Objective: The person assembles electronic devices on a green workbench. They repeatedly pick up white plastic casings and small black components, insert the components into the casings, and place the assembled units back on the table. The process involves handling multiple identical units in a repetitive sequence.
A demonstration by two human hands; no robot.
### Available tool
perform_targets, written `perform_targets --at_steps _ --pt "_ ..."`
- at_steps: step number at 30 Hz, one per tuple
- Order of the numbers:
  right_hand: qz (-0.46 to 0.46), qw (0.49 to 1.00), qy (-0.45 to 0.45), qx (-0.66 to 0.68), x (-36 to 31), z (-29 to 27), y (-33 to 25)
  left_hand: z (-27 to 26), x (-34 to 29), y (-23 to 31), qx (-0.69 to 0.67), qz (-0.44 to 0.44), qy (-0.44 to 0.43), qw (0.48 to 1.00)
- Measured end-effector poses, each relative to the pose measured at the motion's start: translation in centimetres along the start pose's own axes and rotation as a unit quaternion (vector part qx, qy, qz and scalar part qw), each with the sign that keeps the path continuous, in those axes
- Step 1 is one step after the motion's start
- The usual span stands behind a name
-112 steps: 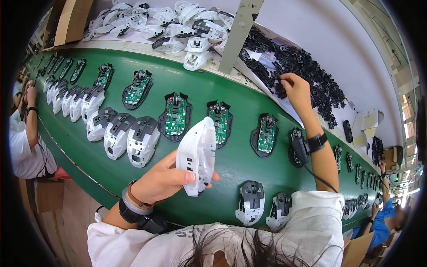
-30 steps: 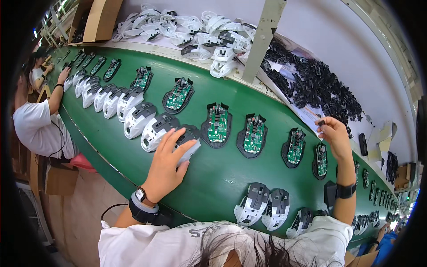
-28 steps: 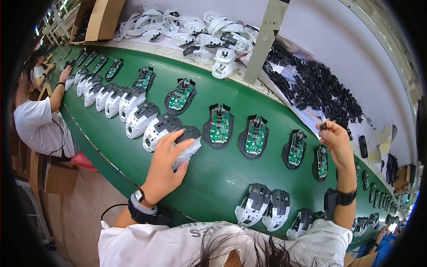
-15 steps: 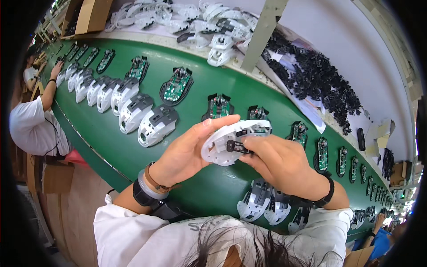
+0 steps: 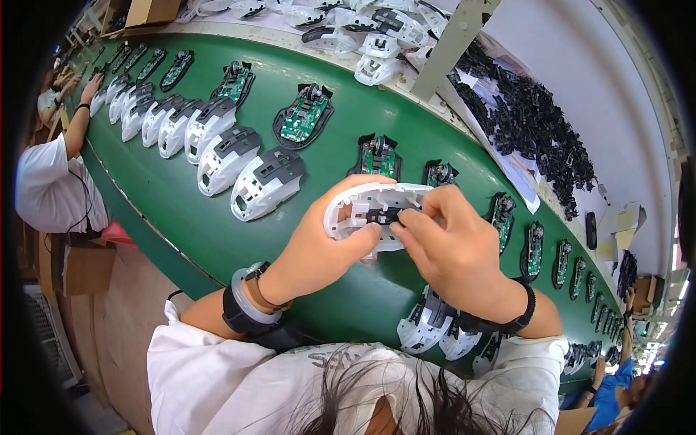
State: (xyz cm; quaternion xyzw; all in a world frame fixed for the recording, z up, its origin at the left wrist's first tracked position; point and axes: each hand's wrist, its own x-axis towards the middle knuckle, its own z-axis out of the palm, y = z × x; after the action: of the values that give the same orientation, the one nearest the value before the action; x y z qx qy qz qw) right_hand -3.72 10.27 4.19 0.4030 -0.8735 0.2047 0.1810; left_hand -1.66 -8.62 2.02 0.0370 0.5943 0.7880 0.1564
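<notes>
My left hand point(image 5: 322, 235) is closed round a white mouse shell point(image 5: 341, 205), its hollow inside turned up toward me. The left thumb presses near a small black plastic part point(image 5: 382, 216) lying inside the shell. With thumb and index finger, my right hand point(image 5: 460, 246) pinches the right end of that black part. Its other fingers are curled against the shell's right side, which they partly hide. Just beyond the shell, a mouse base with a green circuit board point(image 5: 378, 157) rests on the green table.
White and grey mouse shells point(image 5: 267, 183) line the green table point(image 5: 196, 239) to my left, and more shells point(image 5: 428, 322) lie near my right forearm. Bases with circuit boards point(image 5: 304, 118) form a far row. Black parts point(image 5: 533, 119) heap behind a metal post point(image 5: 453, 51). Co-workers point(image 5: 58, 185) sit at both ends.
The black part has gone deeper into the shell and lies flatter. My left thumb has come over the shell's near rim onto the inside. The view has shifted slightly.
</notes>
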Motion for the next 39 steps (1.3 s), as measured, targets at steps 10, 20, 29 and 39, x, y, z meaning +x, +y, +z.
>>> perform_targets --at_steps 10,20,29,39 --pt "0.028 0.994 0.067 0.079 -0.9 -1.0 -0.4 0.1 -0.1 0.7 0.045 -0.013 0.020 0.999" --pt "0.141 0.947 -0.047 0.286 -0.1 -0.5 0.4 0.1 -0.5 0.4 0.064 0.030 -0.009 0.997" --pt "0.225 0.910 -0.066 0.342 0.4 -0.4 0.8 -0.1 -0.5 0.6 0.068 0.018 -0.001 0.998" --pt "0.290 0.845 -0.191 0.407 1.5 -0.1 1.4 -0.8 -0.7 1.2 0.132 0.043 0.016 0.990"
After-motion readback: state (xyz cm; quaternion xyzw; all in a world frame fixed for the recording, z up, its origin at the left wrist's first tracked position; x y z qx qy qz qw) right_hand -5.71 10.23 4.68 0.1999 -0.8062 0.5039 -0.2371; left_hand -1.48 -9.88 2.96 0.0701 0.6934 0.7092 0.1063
